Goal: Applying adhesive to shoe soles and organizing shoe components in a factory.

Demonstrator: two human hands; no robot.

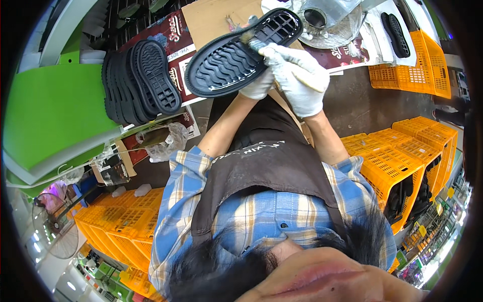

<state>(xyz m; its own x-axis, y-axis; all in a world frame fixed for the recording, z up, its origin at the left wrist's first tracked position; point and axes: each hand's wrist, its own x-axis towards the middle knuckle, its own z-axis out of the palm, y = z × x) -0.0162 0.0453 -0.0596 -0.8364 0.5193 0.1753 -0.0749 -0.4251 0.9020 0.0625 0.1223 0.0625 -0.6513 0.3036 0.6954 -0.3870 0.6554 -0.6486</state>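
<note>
Here your left hand (pixel 259 86) grips the black shoe sole (pixel 241 50) from beneath, the sole stretching toward ten o'clock. Your right hand (pixel 298 78), at the sole's four o'clock, clasps a brush (pixel 255 43) touching its tread.

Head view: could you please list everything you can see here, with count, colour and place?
Shoe sole: one, black, held up at top centre.
Brush: one, pale bristles, touching the held sole.
Stacked soles: several, black, on edge at upper left.
Sole on paper: one, black, top right.
Crates: many, orange, right, top right and lower left.
Green boards: a few, left.
Metal bowl: one, silver, top.
Fan: one, lower left.
Left hand: white glove, under the sole.
Right hand: white glove, gripping the brush.
</note>
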